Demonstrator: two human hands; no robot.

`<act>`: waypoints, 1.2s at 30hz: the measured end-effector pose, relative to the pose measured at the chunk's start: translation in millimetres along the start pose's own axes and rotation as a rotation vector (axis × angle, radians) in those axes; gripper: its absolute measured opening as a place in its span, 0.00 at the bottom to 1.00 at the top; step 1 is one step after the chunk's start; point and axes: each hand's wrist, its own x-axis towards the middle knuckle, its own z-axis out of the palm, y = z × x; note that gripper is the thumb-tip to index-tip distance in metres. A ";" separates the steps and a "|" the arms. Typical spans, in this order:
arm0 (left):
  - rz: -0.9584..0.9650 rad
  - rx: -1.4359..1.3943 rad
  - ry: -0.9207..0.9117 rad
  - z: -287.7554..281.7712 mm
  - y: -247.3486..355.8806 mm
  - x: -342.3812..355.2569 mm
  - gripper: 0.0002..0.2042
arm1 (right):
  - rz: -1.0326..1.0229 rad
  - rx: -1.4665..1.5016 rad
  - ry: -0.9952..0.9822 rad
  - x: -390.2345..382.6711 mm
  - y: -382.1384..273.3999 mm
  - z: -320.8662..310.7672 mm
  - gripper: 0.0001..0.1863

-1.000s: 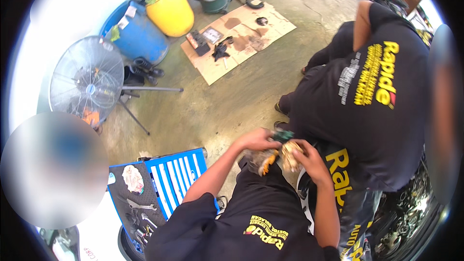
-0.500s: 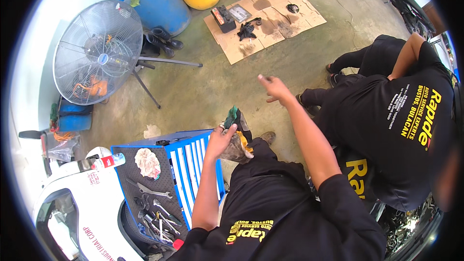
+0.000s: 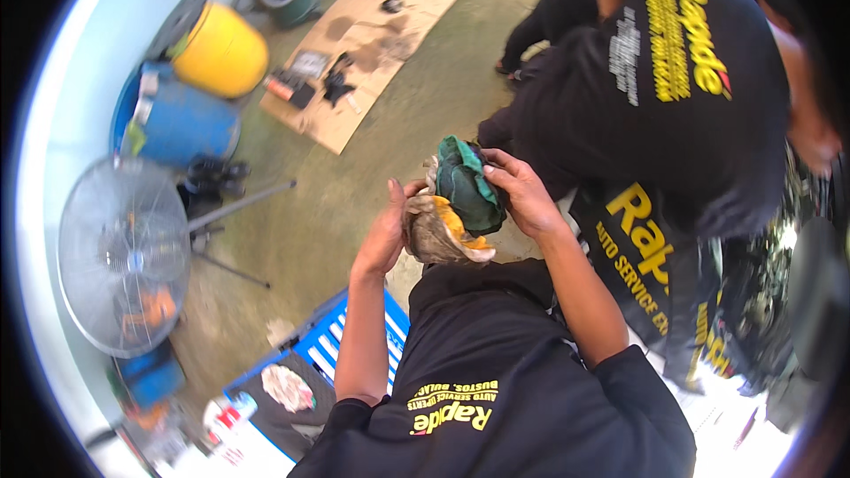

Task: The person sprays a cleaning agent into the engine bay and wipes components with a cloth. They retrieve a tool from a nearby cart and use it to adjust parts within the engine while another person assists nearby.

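Both of my hands are raised in front of my black shirt and meet on a bundle of rags. My left hand (image 3: 385,232) presses against a dirty grey and orange rag (image 3: 438,237) from the left. My right hand (image 3: 524,195) grips a green cloth (image 3: 469,184) bunched on top of it. Whatever is inside the bundle is hidden.
Another person in a black shirt with yellow lettering (image 3: 691,80) bends over close on my right. On the concrete floor are a cardboard sheet with small parts (image 3: 363,44), a yellow drum (image 3: 221,53), a blue drum (image 3: 181,119), a standing fan (image 3: 119,252) and a blue tool cart (image 3: 354,336).
Half a second ago my right hand was stretched out open and only my left held the green cloth. Now both hands are closed together on the rags, and my view has swung.
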 end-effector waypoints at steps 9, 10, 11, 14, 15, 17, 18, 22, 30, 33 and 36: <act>-0.269 -0.983 -0.934 96.2 2.6 78.1 0.36 | -0.339 0.399 0.432 -134.3 1.5 -61.7 0.21; -0.270 -0.984 -0.931 110.9 0.4 79.4 0.35 | -0.364 0.423 0.454 -147.7 3.2 -61.4 0.22; -0.247 -0.977 -1.015 122.6 -3.8 85.5 0.35 | -0.386 0.445 0.471 -158.1 3.7 -59.2 0.23; -0.211 -0.960 -1.087 143.7 -13.8 89.0 0.34 | -0.389 0.506 0.440 -173.8 3.8 -62.8 0.25; -0.227 -0.963 -0.958 145.1 -19.9 81.7 0.34 | -0.383 0.510 0.425 -180.0 3.5 -68.0 0.25; -0.241 -0.971 -0.692 138.8 -30.6 68.7 0.34 | -0.339 0.520 0.400 -178.6 10.6 -83.0 0.24; -0.213 -0.966 -0.635 122.3 -45.0 62.7 0.32 | -0.300 0.532 0.356 -174.8 12.4 -84.7 0.23; -0.232 -0.642 -0.019 123.8 -55.9 -28.2 0.30 | -0.096 0.578 0.205 -169.3 12.5 -90.8 0.20; 0.004 -0.956 0.343 94.7 -175.7 -221.6 0.25 | 0.206 0.351 -0.143 -127.5 53.8 -77.6 0.25; 0.157 -1.053 0.489 97.0 -198.9 -283.6 0.22 | 0.286 0.251 -0.347 -122.7 76.7 -30.4 0.25; 0.256 -1.102 0.579 84.8 -221.9 -331.0 0.22 | 0.237 -0.021 -0.523 -128.4 91.0 37.5 0.22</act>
